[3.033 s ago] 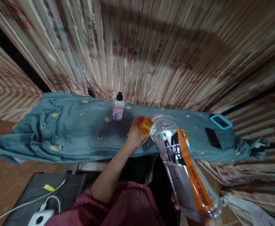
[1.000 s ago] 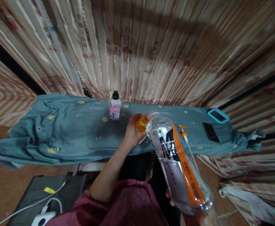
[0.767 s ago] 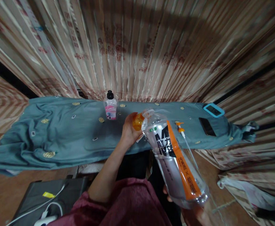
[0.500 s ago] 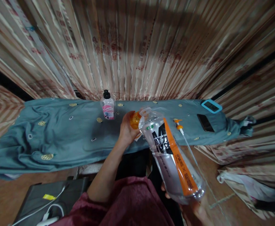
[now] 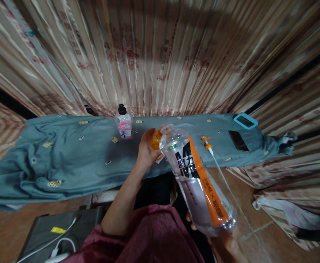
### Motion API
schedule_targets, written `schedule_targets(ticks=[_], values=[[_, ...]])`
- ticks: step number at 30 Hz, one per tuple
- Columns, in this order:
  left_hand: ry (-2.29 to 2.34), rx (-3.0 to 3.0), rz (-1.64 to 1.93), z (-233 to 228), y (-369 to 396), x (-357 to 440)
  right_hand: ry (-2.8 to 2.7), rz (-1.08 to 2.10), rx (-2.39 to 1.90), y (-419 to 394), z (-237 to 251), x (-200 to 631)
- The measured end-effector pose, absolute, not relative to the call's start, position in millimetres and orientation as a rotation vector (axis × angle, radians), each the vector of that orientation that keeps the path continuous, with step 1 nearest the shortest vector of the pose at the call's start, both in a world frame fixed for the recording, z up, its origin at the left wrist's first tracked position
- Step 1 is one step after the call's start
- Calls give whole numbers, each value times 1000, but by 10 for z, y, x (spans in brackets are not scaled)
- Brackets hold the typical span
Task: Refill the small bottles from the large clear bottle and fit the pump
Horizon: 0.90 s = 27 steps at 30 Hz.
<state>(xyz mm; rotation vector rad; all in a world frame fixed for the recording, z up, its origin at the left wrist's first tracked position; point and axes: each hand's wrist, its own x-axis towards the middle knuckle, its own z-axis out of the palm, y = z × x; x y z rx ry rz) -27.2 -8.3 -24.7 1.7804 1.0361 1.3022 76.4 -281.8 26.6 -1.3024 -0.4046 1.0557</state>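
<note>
A large clear plastic drink bottle (image 5: 198,182) with an orange and black label is tilted in front of me, its mouth end up and to the left. My right hand (image 5: 220,233) grips it near its base, partly hidden behind it. In my left hand (image 5: 146,148) is a small orange bottle (image 5: 155,138), fingers wrapped around it. The clear bottle's mouth is up against the orange bottle's top; whether they touch is hard to tell. An orange pump head (image 5: 208,144) with a long clear tube lies on the cloth to the right.
A clear bottle with a black cap and pink label (image 5: 124,126) stands on the green cloth (image 5: 74,157) at the left. A phone (image 5: 238,141) and a blue-framed digital clock (image 5: 245,121) lie at the right. A dark case (image 5: 63,226) with white cables sits lower left.
Both hands keep their grip on the two bottles, which stay close together. The view has shifted slightly, so things appear a little further left.
</note>
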Motion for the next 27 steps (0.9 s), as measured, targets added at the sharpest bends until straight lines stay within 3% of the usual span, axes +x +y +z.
schedule_targets(ticks=[27], values=[[1055, 1779, 1314, -285, -70, -254, -268, 1120, -1388, -2828, 303, 761]])
